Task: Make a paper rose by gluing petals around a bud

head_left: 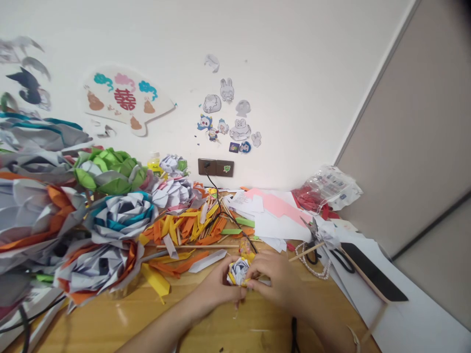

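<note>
A small paper flower [239, 271], white-grey at its centre with yellow outer petals, is held just above the wooden table. My left hand [217, 284] wraps round its left side, thumb below it. From the right, my right hand [274, 274] pinches at the flower's edge, with fingers bent over the yellow paper. Its fingertips partly hide what they grip. Right behind the flower lies a yellowish wrapped thing [246, 246] that I cannot make out clearly.
Large folded paper flowers [121, 215] crowd the left. Orange and yellow paper strips [191, 223] and thin sticks lie behind my hands. To the right are scissors [312, 233], a bead string [316, 269], a phone [373, 272] and white paper sheets [412, 314]. A black cable [217, 196] runs from the wall socket.
</note>
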A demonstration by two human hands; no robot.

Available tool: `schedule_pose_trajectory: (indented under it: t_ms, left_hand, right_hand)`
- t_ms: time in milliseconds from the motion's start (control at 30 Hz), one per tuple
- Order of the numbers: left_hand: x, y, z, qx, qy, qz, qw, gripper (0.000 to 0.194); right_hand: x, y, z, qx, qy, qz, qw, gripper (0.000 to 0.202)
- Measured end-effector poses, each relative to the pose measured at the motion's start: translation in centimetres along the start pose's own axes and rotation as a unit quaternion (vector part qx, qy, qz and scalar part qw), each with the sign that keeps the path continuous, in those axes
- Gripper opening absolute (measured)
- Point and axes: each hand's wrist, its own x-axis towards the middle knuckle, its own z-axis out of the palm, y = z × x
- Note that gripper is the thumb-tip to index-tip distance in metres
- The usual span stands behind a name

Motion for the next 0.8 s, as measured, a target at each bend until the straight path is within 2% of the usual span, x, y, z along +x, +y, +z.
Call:
schedule_pose_trajectory:
  t_ms: [167, 333, 567, 667, 733, 800]
  left_hand:
    - [-0.1, 0.3, 0.0, -0.02, -0.008, -0.011, 1.0, 0.049]
    - [-0.5, 1.0, 0.3, -0.026, -0.012, -0.044, 0.999, 0.042]
    - [-0.9, 1.4, 0.1, -0.044, -0.027, -0.087, 0.995, 0.043]
    - [-0.7, 0.9, 0.0, -0.042, -0.044, -0.066, 0.996, 0.055]
    - [-0.4, 0.3, 0.1, -0.037, -0.033, -0.016, 0.999, 0.072]
    - [-0.1, -0.3, 0.1, -0.016, -0.008, 0.041, 0.999, 0.077]
  right_hand:
    - [0.2, -0.2, -0.4, -0.04, -0.029, -0.045, 0.998, 0.006]
    - [0.2, 0.2, -0.5, -0.087, -0.069, -0.096, 0.989, 0.011]
    - [0.2, 0.2, -0.6, -0.058, -0.062, -0.113, 0.99, 0.014]
    - [0.2, 0.3, -0.5, -0.058, -0.044, -0.113, 0.991, 0.017]
    - [0.2, 0.5, -0.3, -0.042, -0.012, -0.103, 0.994, 0.019]
    - [0.3, 0.6, 0.0, -0.013, 0.024, -0.09, 0.996, 0.02]
